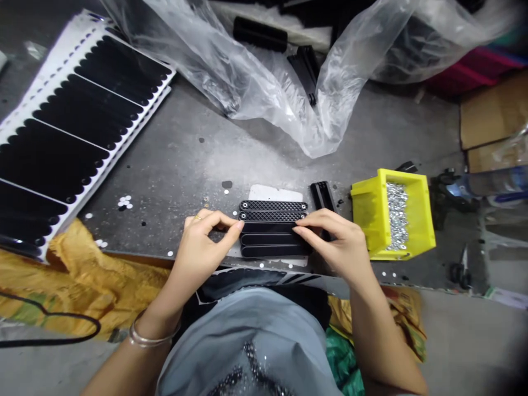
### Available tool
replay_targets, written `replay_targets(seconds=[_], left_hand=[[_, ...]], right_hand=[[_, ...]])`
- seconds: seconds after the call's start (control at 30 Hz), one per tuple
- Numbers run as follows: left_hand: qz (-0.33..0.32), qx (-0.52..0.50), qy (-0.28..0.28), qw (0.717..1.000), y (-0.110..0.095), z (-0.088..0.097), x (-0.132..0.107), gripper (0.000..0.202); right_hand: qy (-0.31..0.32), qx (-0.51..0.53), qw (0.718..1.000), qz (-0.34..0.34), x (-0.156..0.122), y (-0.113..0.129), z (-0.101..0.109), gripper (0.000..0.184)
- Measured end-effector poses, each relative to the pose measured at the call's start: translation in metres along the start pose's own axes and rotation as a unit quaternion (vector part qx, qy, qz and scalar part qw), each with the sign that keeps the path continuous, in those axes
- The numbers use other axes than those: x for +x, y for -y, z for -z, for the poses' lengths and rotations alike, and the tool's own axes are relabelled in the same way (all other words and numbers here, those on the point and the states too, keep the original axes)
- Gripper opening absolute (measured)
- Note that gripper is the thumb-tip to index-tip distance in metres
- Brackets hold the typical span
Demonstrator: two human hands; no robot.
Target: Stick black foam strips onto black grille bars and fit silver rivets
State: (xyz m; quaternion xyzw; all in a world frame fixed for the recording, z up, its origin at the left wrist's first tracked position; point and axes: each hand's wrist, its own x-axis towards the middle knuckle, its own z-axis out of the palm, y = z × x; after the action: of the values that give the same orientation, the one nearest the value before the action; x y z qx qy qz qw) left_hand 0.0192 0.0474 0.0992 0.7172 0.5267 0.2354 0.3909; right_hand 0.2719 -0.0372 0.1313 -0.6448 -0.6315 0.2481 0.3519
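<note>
Head view. L hand [206, 247]: thumb & index pinch L end of black plastic strips [272, 234], lying side by side on white card [274, 192] on steel bench [185, 165]. R hand [334, 242]: fingers together, tips pressed on strips' R end. Yellow parts bin [391, 214] w/ screws [396, 217] just R of R hand; poly bag [280, 93] well beyond strips' far edge.

Metal bench [185, 159] w/ black strips [272, 239], yellow bin [416, 214].

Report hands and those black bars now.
Left hand and right hand pinching black bars. Two mesh-textured bars just beyond, screw heads at ends. Yellow bin of screws beside right hand.
</note>
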Motion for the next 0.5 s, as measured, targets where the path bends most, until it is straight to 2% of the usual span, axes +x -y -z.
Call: replay_targets(seconds=[0.1, 0.23, 0.3, 0.37, 0.43, 0.5], left_hand=[[-0.004, 0.009, -0.002, 1.000, 0.003, 0.001, 0.001, 0.018], [-0.022, 0.030, -0.003, 0.999, 0.003, 0.003, 0.003, 0.017], [-0.056, 0.066, -0.026, 0.996, -0.003, 0.004, -0.003, 0.016], [-0.120, 0.108, -0.072, 0.984, -0.015, 0.003, -0.016, 0.011], [-0.209, 0.125, -0.070, 0.967, -0.030, -0.003, -0.033, 0.005], [-0.283, 0.124, 0.010, 0.951, -0.043, -0.012, -0.050, 0.020]], right_hand=[[-0.023, 0.027, 0.999, 0.010, -0.001, -0.011, -0.001, 0.007], [-0.014, 0.012, 0.999, 0.050, 0.001, -0.016, -0.005, 0.009], [-0.058, -0.044, 0.995, 0.074, -0.006, -0.013, -0.002, 0.014], [-0.105, -0.100, 0.987, 0.072, -0.022, -0.006, 0.006, 0.017], [-0.072, -0.144, 0.986, 0.049, -0.045, 0.001, 0.014, 0.016], [0.019, -0.156, 0.987, 0.037, -0.070, 0.007, 0.022, 0.012]])
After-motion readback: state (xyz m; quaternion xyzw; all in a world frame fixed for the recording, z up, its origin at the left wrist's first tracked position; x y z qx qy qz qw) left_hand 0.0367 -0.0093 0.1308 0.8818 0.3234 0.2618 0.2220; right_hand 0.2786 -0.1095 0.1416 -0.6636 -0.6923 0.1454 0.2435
